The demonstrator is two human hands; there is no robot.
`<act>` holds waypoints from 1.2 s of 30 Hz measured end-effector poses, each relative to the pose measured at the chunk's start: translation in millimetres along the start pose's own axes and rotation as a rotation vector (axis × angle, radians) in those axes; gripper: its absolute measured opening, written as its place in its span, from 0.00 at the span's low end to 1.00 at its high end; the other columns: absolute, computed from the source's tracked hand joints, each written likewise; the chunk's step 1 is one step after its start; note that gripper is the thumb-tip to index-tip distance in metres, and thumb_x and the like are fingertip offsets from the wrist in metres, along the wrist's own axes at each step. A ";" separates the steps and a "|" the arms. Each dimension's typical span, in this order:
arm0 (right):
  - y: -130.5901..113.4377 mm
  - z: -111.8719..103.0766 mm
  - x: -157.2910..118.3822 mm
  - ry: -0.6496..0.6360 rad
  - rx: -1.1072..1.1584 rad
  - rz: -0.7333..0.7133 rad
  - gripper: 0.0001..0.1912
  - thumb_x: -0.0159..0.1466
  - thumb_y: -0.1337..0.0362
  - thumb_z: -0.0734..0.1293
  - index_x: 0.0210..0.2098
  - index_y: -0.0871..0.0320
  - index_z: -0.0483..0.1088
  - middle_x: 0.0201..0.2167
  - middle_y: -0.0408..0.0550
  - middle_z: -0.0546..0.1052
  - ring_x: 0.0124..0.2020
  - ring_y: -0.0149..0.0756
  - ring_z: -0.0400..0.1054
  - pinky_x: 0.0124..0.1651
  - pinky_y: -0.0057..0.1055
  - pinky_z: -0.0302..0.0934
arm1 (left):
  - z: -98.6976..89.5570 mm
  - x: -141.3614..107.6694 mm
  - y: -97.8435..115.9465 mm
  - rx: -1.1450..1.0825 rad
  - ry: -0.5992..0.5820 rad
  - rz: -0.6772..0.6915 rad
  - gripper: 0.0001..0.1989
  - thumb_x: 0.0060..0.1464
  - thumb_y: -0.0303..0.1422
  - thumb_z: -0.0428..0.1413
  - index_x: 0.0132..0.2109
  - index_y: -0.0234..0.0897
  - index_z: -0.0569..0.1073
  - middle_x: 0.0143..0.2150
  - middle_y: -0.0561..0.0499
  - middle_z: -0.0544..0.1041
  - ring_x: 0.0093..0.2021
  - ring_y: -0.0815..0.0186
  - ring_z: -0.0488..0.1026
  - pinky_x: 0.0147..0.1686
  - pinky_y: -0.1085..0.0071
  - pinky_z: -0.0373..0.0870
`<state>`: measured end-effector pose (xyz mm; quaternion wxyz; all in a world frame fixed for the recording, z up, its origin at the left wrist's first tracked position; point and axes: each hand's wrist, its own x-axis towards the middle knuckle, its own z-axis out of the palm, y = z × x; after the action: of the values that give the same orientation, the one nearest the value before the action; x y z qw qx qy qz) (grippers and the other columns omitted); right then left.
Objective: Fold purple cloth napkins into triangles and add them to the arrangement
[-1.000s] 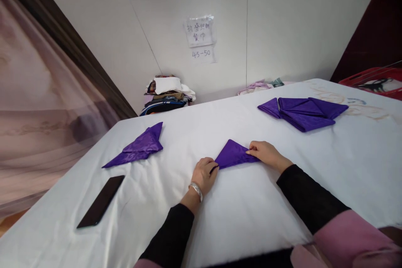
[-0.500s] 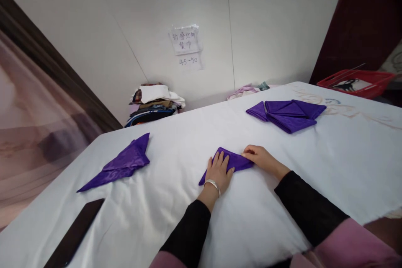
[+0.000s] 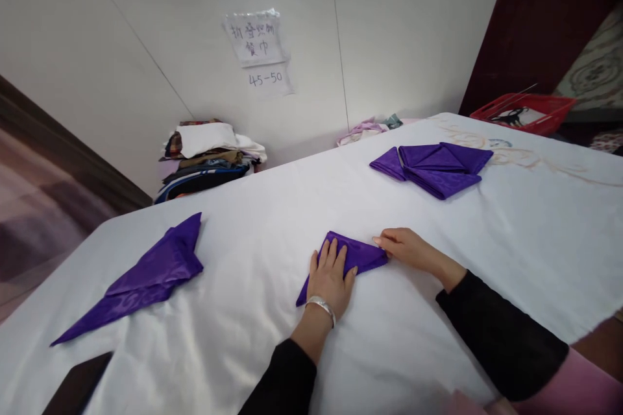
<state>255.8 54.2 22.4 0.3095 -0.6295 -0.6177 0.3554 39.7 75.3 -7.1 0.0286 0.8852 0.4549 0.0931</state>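
Just below the frame's centre, the left hand (image 3: pixel 329 286) had gone from pinching a corner to lying spread over the folded purple cloth (image 3: pixel 364 253), seemingly steadying its folds; the right hand (image 3: pixel 405 246) pinched the cloth's right tip

A purple cloth (image 3: pixel 364 253) — folded into a layered, roughly triangular shape — lies on the white tablecloth (image 3: pixel 265 253).
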 end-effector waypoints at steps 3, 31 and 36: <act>-0.7 -8.0 -4.9 -0.071 0.026 -0.016 0.16 0.59 0.52 0.61 0.24 0.58 0.67 0.22 0.41 0.69 0.25 0.30 0.60 0.28 0.26 0.53 | 0.3 -0.9 -1.0 -0.022 0.033 0.011 0.24 0.59 0.41 0.43 0.60 0.36 0.59 0.64 0.44 0.56 0.65 0.56 0.48 0.60 0.49 0.49; 8.0 -4.7 -3.8 -0.102 -0.095 -0.081 0.08 0.57 0.64 0.60 0.22 0.57 0.63 0.18 0.38 0.64 0.21 0.27 0.55 0.24 0.25 0.48 | 5.1 27.6 26.1 -0.211 0.190 0.196 0.18 0.59 0.27 0.42 0.54 0.39 0.66 0.57 0.49 0.68 0.61 0.61 0.58 0.59 0.53 0.56; 6.5 -2.6 -3.1 -0.098 0.009 -0.052 0.08 0.56 0.64 0.61 0.22 0.57 0.63 0.18 0.38 0.63 0.22 0.27 0.55 0.24 0.25 0.48 | 7.4 26.5 21.3 -0.379 0.227 0.135 0.17 0.60 0.27 0.42 0.52 0.38 0.68 0.55 0.49 0.71 0.59 0.64 0.61 0.57 0.57 0.60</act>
<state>261.6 51.0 18.7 0.2909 -0.5936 -0.6468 0.3802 73.2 84.5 -7.9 0.1370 0.8762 0.3695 0.2774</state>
